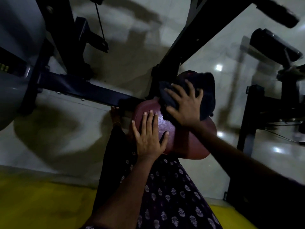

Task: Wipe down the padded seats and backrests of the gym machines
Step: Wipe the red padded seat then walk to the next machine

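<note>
A maroon padded seat (181, 139) sits in the middle of the view on a dark machine frame. A dark cloth (207, 91) lies over the seat's far end. My right hand (184, 104) presses flat on the cloth with its fingers spread. Flat on the near left part of the seat rests my left hand (149, 136), fingers straight, holding nothing. The far tip of the seat is hidden under the cloth.
A dark blue steel beam (79, 90) runs left from under the seat, and a black upright (194, 35) rises behind it. Black roller pads (274, 45) and another frame (264, 113) stand to the right. The floor is glossy tile, with a yellow strip (41, 204) nearest me.
</note>
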### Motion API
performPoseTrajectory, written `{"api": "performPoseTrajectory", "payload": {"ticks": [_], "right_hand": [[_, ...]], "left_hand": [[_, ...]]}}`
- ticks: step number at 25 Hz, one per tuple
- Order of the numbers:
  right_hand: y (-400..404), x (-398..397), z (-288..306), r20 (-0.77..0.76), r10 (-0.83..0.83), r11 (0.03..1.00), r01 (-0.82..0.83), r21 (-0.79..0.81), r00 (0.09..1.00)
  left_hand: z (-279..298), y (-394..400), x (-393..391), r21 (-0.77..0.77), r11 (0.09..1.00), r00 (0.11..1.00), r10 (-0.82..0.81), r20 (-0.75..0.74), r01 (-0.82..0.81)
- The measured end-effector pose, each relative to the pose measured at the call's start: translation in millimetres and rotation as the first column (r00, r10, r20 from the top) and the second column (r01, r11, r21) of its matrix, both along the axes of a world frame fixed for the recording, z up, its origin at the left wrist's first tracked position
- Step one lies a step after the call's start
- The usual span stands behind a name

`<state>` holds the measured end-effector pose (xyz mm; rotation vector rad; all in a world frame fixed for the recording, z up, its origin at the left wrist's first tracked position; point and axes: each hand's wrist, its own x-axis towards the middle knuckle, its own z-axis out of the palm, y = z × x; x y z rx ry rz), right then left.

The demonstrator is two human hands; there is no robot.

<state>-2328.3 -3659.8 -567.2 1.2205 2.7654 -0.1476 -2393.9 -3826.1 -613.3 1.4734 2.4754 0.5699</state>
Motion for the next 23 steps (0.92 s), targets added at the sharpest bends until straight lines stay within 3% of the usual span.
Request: {"api": "performPoseTrajectory", "payload": {"ticks": [4, 7, 15, 20, 23], "right_hand": [[-104, 89, -5, -0.002, -0.181, 0.983, 0.181, 0.017, 0.983], [-127, 118, -11, 0.074, -0.254, 0.967, 0.252, 0.029, 0.964], [-43, 65, -11, -0.020, -0.137, 0.990, 0.137, 0.032, 0.990], [21, 19, -5, -0.016, -0.014, 0.999, 0.014, -0.040, 1.000], [61, -10, 5, 0.047, -0.052, 0.994, 0.056, -0.096, 0.998]], "left_hand": [[1, -2, 0, 0.003, 1.000, 1.000, -0.030, 0.005, 0.030], [1, -2, 1, 0.018, 1.000, 0.998, -0.026, 0.055, 0.025], [2, -2, -3, -0.001, 1.000, 0.998, -0.028, 0.050, 0.028], [1, -1, -9, 0.008, 1.000, 1.000, -0.029, -0.004, 0.029], [2, 1, -12, 0.013, 0.999, 0.999, -0.038, -0.018, 0.038]]}}
